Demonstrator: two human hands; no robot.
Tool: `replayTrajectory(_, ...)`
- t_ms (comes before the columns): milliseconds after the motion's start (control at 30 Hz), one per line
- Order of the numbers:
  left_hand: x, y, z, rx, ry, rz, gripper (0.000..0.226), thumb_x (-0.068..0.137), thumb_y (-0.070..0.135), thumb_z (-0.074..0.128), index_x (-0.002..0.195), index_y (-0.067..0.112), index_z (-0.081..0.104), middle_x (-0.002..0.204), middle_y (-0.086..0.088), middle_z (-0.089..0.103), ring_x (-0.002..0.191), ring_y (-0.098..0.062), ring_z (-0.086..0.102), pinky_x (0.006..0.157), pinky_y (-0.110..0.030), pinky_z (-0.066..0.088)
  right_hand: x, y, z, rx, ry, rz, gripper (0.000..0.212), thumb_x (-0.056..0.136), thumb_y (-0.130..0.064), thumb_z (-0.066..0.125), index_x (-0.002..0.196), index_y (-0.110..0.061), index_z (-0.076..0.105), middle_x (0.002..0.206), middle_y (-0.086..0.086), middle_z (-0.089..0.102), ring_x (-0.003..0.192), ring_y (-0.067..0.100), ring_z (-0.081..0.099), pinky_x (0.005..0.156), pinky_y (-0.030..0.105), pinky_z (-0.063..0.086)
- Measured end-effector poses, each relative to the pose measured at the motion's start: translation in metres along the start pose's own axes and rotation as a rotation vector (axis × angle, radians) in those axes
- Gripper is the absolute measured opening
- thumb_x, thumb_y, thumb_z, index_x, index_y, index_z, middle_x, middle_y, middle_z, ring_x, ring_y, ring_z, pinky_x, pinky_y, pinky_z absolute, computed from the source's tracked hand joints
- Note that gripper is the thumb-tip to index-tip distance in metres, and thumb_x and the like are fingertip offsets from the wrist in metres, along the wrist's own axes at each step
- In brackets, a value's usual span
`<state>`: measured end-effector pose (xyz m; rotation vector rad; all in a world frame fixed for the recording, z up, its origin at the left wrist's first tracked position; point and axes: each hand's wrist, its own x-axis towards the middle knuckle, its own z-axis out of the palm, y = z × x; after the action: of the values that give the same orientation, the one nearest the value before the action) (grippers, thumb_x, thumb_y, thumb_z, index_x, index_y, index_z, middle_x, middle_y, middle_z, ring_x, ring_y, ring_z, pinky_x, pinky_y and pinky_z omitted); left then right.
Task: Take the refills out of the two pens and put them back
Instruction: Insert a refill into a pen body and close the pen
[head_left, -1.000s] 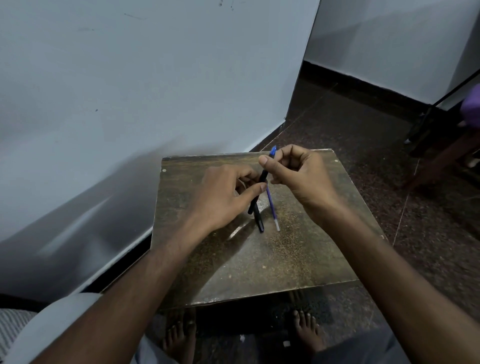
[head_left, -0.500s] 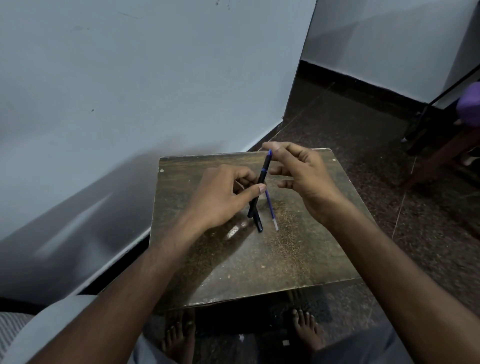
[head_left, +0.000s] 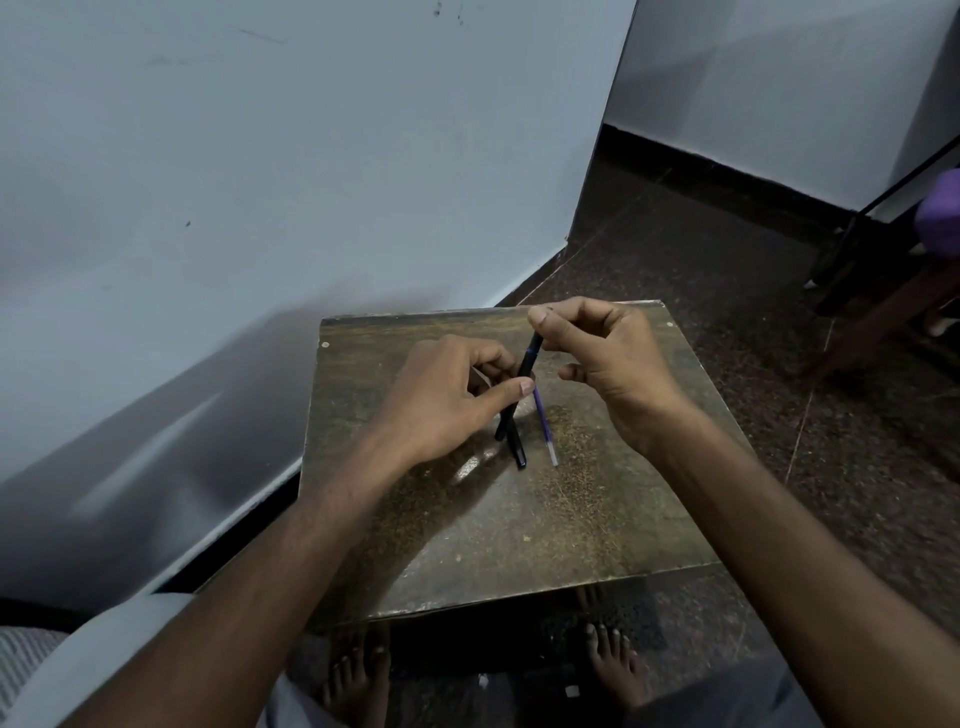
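My left hand (head_left: 452, 400) grips a black pen (head_left: 525, 371) by its middle and holds it tilted above the small brown table (head_left: 519, 535). A thin blue band shows near the pen's upper end. My right hand (head_left: 613, 358) pinches that upper end between thumb and forefinger, with the other fingers loosely curled. A second black pen barrel (head_left: 517, 453) lies on the table just below the held pen's lower tip. Beside it on the right lies a loose blue refill (head_left: 544, 428) with a pale end pointing towards me.
A pale wall runs close along the table's left and far side. Dark speckled floor surrounds the table, and my bare feet (head_left: 610, 670) show under its near edge. A wooden chair leg (head_left: 878, 322) and a purple object (head_left: 940, 218) are at the far right.
The blue end that stuck out of the held pen's top has gone down into the barrel. My right hand's fingers have closed on the top. My left hand has kept its grip.
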<state>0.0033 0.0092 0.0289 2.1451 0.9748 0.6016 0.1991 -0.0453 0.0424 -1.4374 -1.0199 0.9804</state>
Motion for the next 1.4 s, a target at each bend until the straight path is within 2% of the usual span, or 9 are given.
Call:
replayTrajectory(100,0.000,0.001,0.000,-0.020,0.002,0.001,0.005,0.097,0.046,0.077,0.093,0.047,0.074,0.089,0.019,0.079,0.081,0.007,0.072,0.067,-0.006,0.044,0.003,0.002,0.000,0.015,0.057,0.010,0.018,0.092,-0.041,0.084,0.081,-0.029,0.077,0.101,0.000,0.078,0.092,0.009,0.069,0.076,0.032,0.053)
replayTrajectory(233,0.001,0.000,0.000,-0.013,0.014,-0.014,0.006,0.098,0.044,0.076,0.098,0.040,0.079,0.090,0.018,0.079,0.080,0.006,0.072,0.068,-0.009,0.045,0.001,-0.001,0.000,0.069,-0.062,0.040,0.024,0.107,-0.039,0.066,0.118,-0.026,0.084,0.118,-0.006,0.084,0.100,0.011,0.071,0.076,0.027,0.054)
replayTrajectory(433,0.000,0.000,0.000,0.003,0.005,0.009,0.005,0.097,0.046,0.077,0.092,0.045,0.075,0.088,0.020,0.078,0.086,0.010,0.071,0.064,0.000,0.047,0.001,0.003,0.003,0.027,0.102,0.034,0.021,0.091,-0.040,0.085,0.078,-0.027,0.077,0.096,-0.007,0.079,0.092,0.012,0.068,0.075,0.032,0.051)
replayTrajectory(600,0.002,-0.002,0.000,0.000,0.034,-0.014,0.011,0.098,0.044,0.076,0.100,0.034,0.081,0.087,0.018,0.079,0.078,0.005,0.073,0.068,-0.013,0.046,0.000,-0.001,0.005,0.068,-0.081,0.063,0.030,0.110,-0.042,0.060,0.121,-0.027,0.083,0.122,-0.006,0.084,0.100,0.010,0.077,0.080,0.029,0.057)
replayTrajectory(733,0.000,-0.003,-0.002,-0.006,0.029,-0.020,0.011,0.098,0.046,0.076,0.099,0.036,0.080,0.089,0.016,0.080,0.082,0.002,0.074,0.073,-0.022,0.053,0.000,0.002,0.005,0.008,-0.021,0.008,0.011,0.100,-0.036,0.076,0.095,-0.030,0.084,0.103,-0.010,0.082,0.090,-0.001,0.072,0.081,0.034,0.051)
replayTrajectory(800,0.001,-0.002,-0.001,-0.004,0.017,-0.015,0.013,0.099,0.046,0.075,0.102,0.035,0.081,0.091,0.016,0.080,0.083,0.003,0.074,0.076,-0.022,0.056,0.002,0.002,0.004,0.012,0.020,0.010,0.018,0.093,-0.038,0.083,0.079,-0.030,0.078,0.097,-0.007,0.079,0.081,-0.004,0.070,0.078,0.032,0.050)
replayTrajectory(1000,0.002,-0.004,-0.001,-0.002,0.045,-0.021,0.009,0.098,0.045,0.076,0.101,0.038,0.080,0.083,0.021,0.077,0.077,0.006,0.072,0.070,-0.018,0.049,0.002,0.003,-0.001,0.051,-0.088,-0.005,0.022,0.108,-0.037,0.065,0.121,-0.031,0.082,0.122,-0.003,0.084,0.108,0.019,0.073,0.084,0.036,0.050)
replayTrajectory(1267,0.003,-0.005,0.008,0.015,0.080,-0.029,0.015,0.097,0.041,0.079,0.085,0.035,0.069,0.080,0.018,0.078,0.070,0.005,0.070,0.065,-0.020,0.051,0.005,0.003,0.003,0.028,0.018,-0.114,0.018,0.098,-0.027,0.081,0.110,-0.014,0.085,0.096,-0.001,0.088,0.081,-0.004,0.073,0.068,0.012,0.052)
replayTrajectory(1400,0.004,-0.005,0.011,0.057,0.084,-0.057,0.014,0.096,0.042,0.079,0.087,0.036,0.070,0.077,0.019,0.075,0.062,0.010,0.063,0.061,-0.019,0.044,0.002,0.005,0.012,0.014,0.120,-0.126,0.018,0.093,-0.024,0.087,0.102,-0.008,0.086,0.088,0.001,0.087,0.087,0.004,0.082,0.077,0.012,0.058)
